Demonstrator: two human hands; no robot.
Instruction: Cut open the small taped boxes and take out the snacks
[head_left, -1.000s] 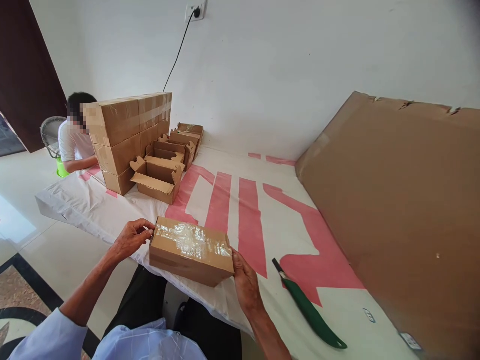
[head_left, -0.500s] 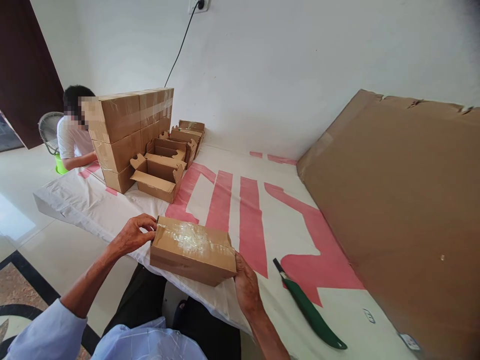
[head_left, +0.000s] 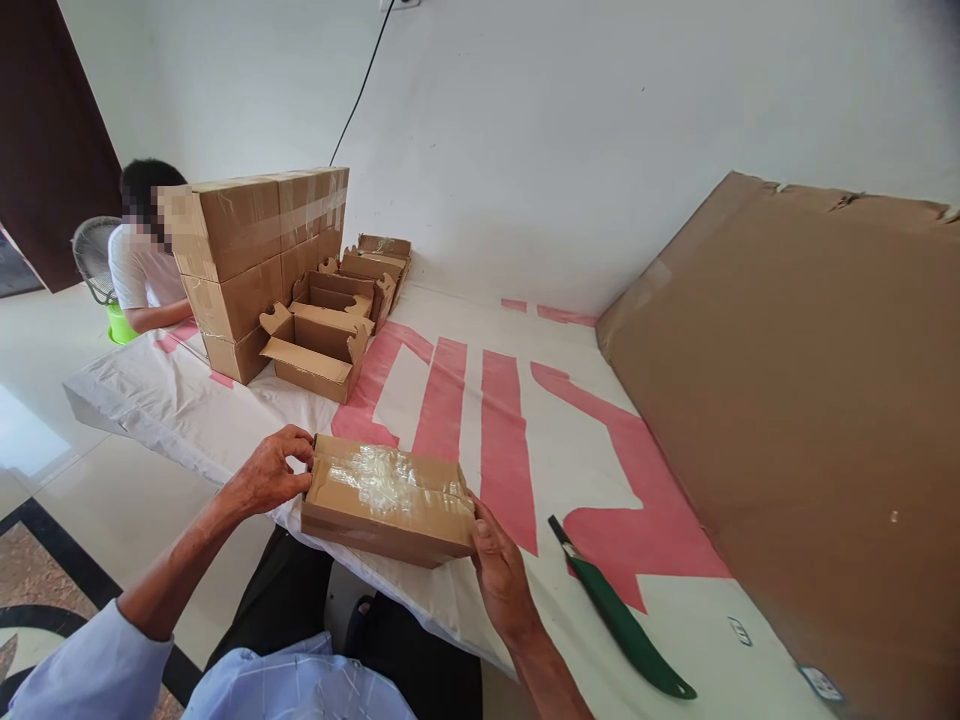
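A closed cardboard box [head_left: 390,500] with shiny clear tape across its top sits at the near edge of the table, between my two hands. My left hand [head_left: 274,470] grips its left end, fingers curled at the corner. At the opposite end, my right hand [head_left: 499,565] is closed round the right side, thumb in front and fingers partly hidden behind. A green-handled tool [head_left: 622,625] with a short dark tip, like a folding saw or knife, lies on the table to the right of my right hand.
Behind my left hand stand an open cardboard box [head_left: 315,355], more open boxes [head_left: 367,275] and a stack of taped boxes [head_left: 247,270]. A person [head_left: 146,260] sits beyond the stack. A large cardboard sheet [head_left: 795,420] leans at the right on the white-and-red table cover [head_left: 570,430].
My right hand has shifted slightly, with its fingers higher along the box's right end. The box and my left hand stay almost where they were; the view has tilted slightly.
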